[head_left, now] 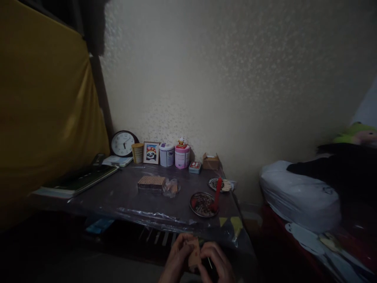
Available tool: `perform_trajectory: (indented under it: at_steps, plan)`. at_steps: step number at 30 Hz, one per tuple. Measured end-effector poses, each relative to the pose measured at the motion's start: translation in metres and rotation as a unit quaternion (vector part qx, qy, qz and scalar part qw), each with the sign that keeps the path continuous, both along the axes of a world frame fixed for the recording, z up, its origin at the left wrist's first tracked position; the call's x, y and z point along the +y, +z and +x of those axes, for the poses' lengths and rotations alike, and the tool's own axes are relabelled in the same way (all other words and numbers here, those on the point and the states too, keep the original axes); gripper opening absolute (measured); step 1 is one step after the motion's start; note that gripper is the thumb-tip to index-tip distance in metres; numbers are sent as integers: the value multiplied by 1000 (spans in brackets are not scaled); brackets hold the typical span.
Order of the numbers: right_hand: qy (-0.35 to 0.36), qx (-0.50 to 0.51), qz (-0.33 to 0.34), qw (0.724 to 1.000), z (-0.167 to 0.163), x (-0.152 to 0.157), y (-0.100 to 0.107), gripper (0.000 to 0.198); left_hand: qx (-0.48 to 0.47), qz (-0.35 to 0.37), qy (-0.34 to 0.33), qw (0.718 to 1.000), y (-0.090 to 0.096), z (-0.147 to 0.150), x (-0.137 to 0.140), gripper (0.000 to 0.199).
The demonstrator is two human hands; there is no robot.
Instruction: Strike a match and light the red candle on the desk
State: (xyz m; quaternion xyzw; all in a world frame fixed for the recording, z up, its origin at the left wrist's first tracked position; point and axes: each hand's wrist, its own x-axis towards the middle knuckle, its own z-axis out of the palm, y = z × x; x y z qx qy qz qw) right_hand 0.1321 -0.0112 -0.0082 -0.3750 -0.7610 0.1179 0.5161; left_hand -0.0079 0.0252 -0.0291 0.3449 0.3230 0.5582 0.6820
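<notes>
Two bare hands met over a small tan packet (193, 254) with a reddish mark, held just in front of a plastic-covered table (123, 192). The left hand (178, 256) pinched the packet between thumb and fingers, while the right hand (217, 260) curled at its opposite edge; whether those fingers gripped it could not be told. A thin pale stick (210, 263) showed beside the right fingers. On the tabletop, a row of tan packets (151, 182) stood next to a clear plastic bag (170, 188). To their right, a red spoon (217, 196) rested on a round plate (192, 208) of dark bits, with pale wooden sticks (226, 185) on a second plate (212, 179) behind. A wall clock (123, 144) and a framed panda picture (151, 153) lined the back.
</notes>
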Motion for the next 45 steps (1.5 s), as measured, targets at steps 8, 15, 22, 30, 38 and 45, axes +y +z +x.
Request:
perform_trajectory:
  at_steps: [8,15,22,30,38,45]
  plan:
    - [-15,3,-49,999,9,2,5,5,27,-9,-40,999,5,4,-2,31]
    - [-34,44,-81,995,14,6,5,3,107,2,-51,993,32,3,-15,40]
    - [-49,44,-93,993,18,7,9,3,193,73,-49,977,41,-1,-20,42]
    - [-66,50,-143,986,18,1,20,10,221,107,-95,965,26,-1,-15,52]
    - [-77,31,-102,991,18,5,13,7,162,65,-71,982,9,0,-9,53]
    - [-80,48,-101,991,17,7,6,7,134,40,-90,986,13,-3,-10,54]
